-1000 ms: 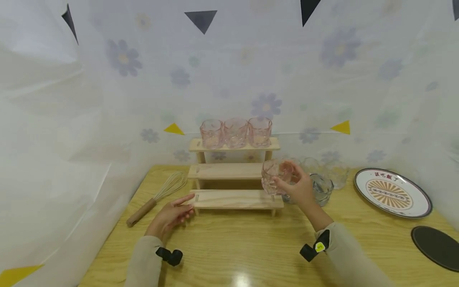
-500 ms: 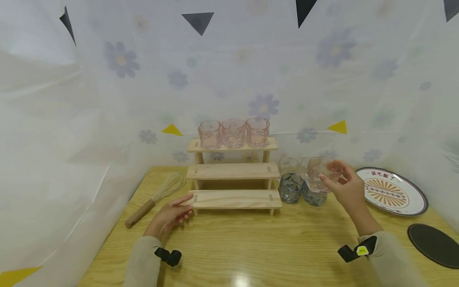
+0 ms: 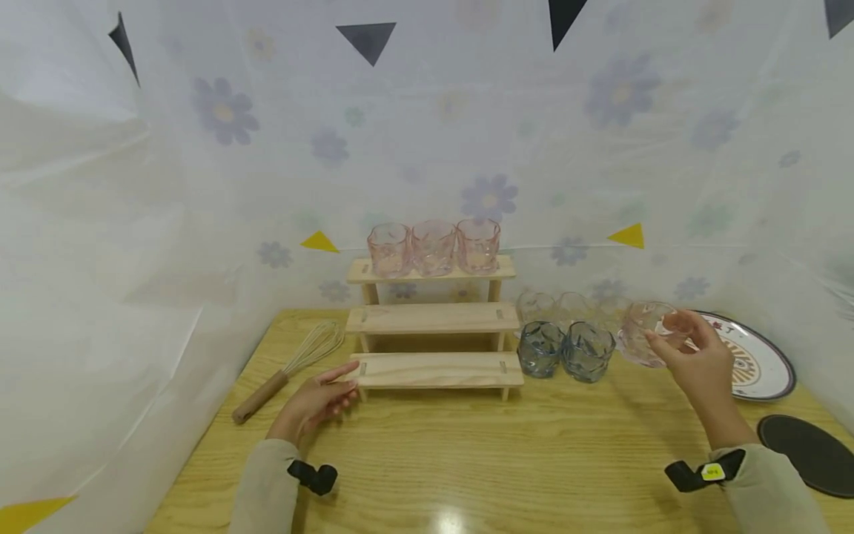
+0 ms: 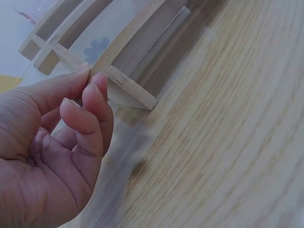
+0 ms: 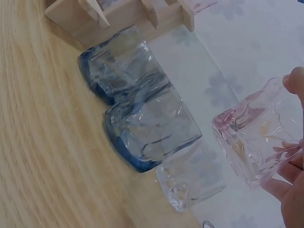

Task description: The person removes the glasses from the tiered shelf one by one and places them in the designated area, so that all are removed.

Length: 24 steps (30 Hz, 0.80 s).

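My right hand holds a pink faceted glass between thumb and fingers, raised right of the blue glasses. In the right wrist view this pink glass is clear of the wood surface. My left hand pinches the left end of the lowest board of a three-tier wooden rack. The left wrist view has thumb and forefinger at the corner of that board. Three pink glasses stand in a row on the top tier. Two blue glasses stand side by side right of the rack.
Clear glasses stand behind the blue ones. A whisk with a wooden handle lies left of the rack. At the right are a patterned plate, partly behind my hand, and a dark round mat. A flowered sheet hangs behind the table.
My right hand has carried the pink glass rightward, from in front of the rack's right end, past the blue glasses. My left hand keeps its place at the lowest board.
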Each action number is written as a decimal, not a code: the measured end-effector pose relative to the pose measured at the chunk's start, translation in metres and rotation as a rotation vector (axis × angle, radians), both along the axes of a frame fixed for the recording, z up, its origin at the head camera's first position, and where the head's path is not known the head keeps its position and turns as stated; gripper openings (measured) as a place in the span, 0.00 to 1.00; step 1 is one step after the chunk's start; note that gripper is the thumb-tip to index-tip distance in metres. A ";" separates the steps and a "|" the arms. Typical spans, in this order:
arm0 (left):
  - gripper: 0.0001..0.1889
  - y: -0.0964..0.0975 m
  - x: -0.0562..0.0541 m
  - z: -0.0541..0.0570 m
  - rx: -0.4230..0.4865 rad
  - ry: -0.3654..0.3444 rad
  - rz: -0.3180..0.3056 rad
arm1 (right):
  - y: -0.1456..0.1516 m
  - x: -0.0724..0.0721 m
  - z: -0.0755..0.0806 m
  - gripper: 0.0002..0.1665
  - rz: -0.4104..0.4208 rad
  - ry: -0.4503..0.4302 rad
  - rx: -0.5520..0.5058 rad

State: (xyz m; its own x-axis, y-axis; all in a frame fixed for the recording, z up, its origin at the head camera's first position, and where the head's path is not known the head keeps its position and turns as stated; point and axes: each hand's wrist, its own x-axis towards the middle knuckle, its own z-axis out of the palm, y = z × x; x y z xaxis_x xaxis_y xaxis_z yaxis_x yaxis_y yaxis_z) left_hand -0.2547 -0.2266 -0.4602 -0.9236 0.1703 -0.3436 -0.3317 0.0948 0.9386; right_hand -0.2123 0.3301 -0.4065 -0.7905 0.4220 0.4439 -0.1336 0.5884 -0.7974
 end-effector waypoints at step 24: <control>0.29 0.002 -0.002 -0.001 -0.001 0.006 -0.023 | 0.016 -0.015 -0.066 0.31 -0.074 -0.199 -0.151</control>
State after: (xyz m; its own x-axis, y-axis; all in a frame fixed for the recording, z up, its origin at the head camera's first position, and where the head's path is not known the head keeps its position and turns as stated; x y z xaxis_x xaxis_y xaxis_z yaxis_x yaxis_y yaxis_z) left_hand -0.2564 -0.2249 -0.4607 -0.9214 0.1914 -0.3383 -0.3237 0.1039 0.9404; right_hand -0.2272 0.3463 -0.4724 -0.8207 0.5314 0.2100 0.0739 0.4631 -0.8832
